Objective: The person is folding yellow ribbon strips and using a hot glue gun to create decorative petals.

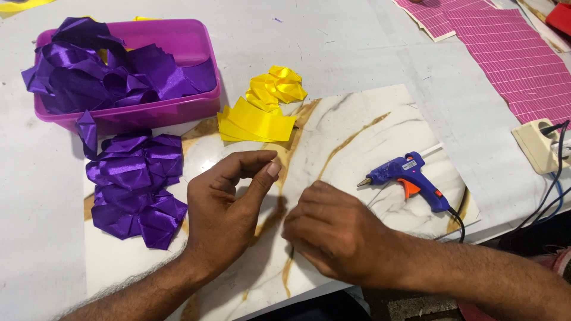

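White tabletop carried a marble-patterned board (357, 137), where the left hand (229, 205) hovered with thumb and forefinger pinched, holding nothing visible, and the right hand (333, 229) lay knuckles up, its grip hidden. Folded purple ribbon pieces (135, 187), just beside the left hand, looked light, soft and slippery, best pinched at a fold.

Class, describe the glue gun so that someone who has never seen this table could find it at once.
Start at the marble-patterned board in the middle of the white table. On its right part, beyond the right hand, lies the glue gun. It is the only blue tool there, with an orange trigger and a black cord.
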